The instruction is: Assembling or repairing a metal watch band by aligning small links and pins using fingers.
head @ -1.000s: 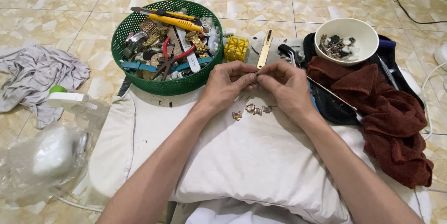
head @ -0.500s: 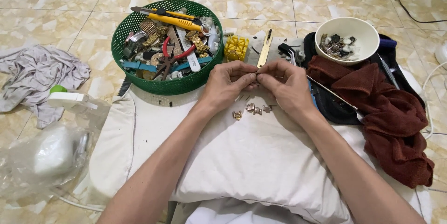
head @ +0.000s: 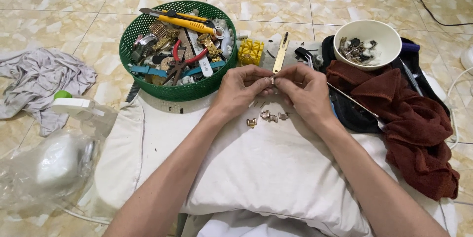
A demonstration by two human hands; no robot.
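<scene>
Between your fingertips, left hand point(head: 240, 88) and right hand point(head: 304, 89) pinch one small metal link point(head: 271, 81) (lying crosswise), loose links point(head: 268, 117) just nearer.

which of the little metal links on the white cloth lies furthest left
The lone metal link below the left hand. It lies apart to the left, while the other links cluster together nearer the right hand on the white cloth.

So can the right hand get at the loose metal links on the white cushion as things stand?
Probably yes. The right hand hovers just above the loose metal links on the white cushion, with nothing between them. But its fingers already pinch a small metal piece together with the left hand.
</scene>
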